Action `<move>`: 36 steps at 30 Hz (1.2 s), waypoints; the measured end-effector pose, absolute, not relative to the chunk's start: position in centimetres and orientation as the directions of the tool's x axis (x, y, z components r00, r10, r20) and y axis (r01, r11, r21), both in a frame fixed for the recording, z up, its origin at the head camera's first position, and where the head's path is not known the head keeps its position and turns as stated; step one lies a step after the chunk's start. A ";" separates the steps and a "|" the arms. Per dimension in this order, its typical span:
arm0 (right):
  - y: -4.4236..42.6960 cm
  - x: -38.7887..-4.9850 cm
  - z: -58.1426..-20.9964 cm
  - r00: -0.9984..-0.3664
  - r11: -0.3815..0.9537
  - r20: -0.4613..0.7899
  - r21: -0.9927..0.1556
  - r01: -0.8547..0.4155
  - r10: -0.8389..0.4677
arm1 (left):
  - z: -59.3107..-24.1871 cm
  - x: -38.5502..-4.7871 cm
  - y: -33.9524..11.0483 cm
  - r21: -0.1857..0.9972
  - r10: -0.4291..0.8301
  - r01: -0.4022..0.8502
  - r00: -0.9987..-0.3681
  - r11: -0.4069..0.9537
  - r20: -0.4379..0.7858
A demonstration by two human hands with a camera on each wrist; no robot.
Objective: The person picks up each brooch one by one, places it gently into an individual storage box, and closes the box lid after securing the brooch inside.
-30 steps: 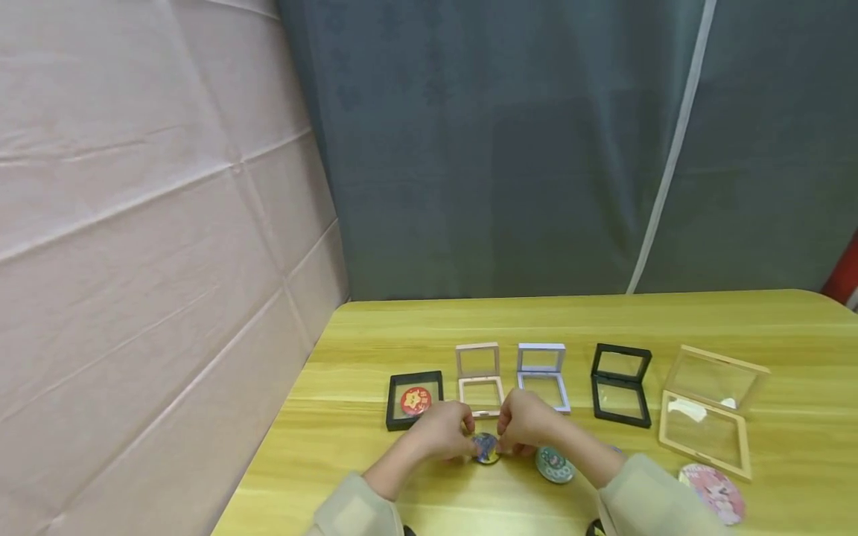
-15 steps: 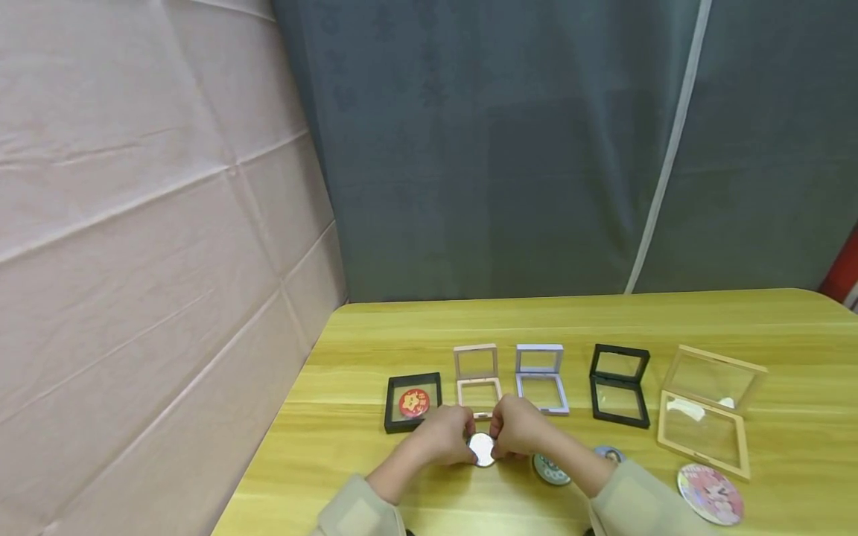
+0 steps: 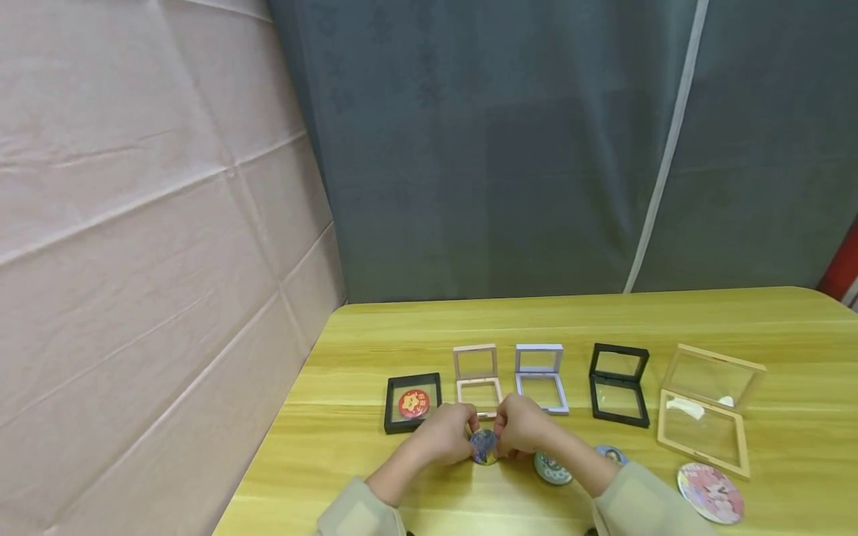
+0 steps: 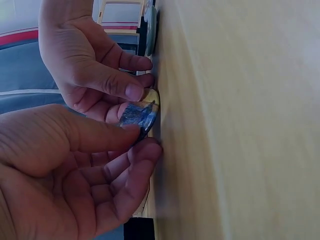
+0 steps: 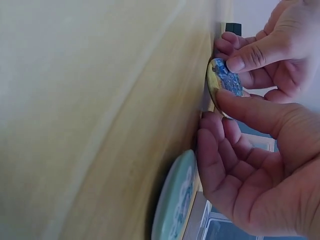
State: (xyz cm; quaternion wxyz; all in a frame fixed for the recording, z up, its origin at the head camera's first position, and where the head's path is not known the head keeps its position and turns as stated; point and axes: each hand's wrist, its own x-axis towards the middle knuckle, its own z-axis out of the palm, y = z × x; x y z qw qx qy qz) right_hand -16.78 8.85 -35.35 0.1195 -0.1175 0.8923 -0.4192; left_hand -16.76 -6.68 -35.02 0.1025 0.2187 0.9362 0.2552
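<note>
Left wrist view, fingers (image 4: 136, 175) pinching blue badge (image 4: 138, 115), head only, pink badge (image 3: 710, 493)

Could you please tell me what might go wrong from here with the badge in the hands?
The blue-and-yellow badge could slip, since the left hand and right hand pinch it only near its edge. The right hand might nudge the green badge lying close by. The pink frame stands open just beyond the hands, so a forward move may bump it.
</note>
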 end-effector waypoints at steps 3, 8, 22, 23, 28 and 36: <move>9.0 -16.9 -35.4 -0.947 0.611 -0.142 -0.789 -0.068 -0.289 | -35.0 -16.6 -6.6 0.569 0.451 0.327 -0.888 0.755 -0.087; 9.1 -17.1 -35.5 -0.955 0.598 -0.196 -0.801 0.024 -0.224 | -35.3 -16.6 -6.7 0.705 0.426 0.234 -0.899 0.669 -0.105; 8.9 -18.0 -35.2 -0.964 0.467 -0.235 -0.871 0.153 -0.123 | -35.3 -17.5 -6.4 0.760 0.287 0.193 -0.958 0.621 0.009; 8.8 -18.2 -35.2 -0.966 0.448 -0.234 -0.879 0.160 -0.114 | -35.4 -17.7 -6.2 0.751 0.275 0.200 -0.961 0.630 0.025; 8.8 -18.7 -35.2 -0.968 0.390 -0.237 -0.902 0.185 -0.088 | -35.3 -18.4 -5.7 0.721 0.231 0.212 -0.970 0.660 0.074; 8.8 -19.4 -35.5 -0.971 0.376 -0.231 -0.907 0.192 -0.062 | -35.4 -19.0 -5.7 0.709 0.219 0.193 -0.974 0.678 0.055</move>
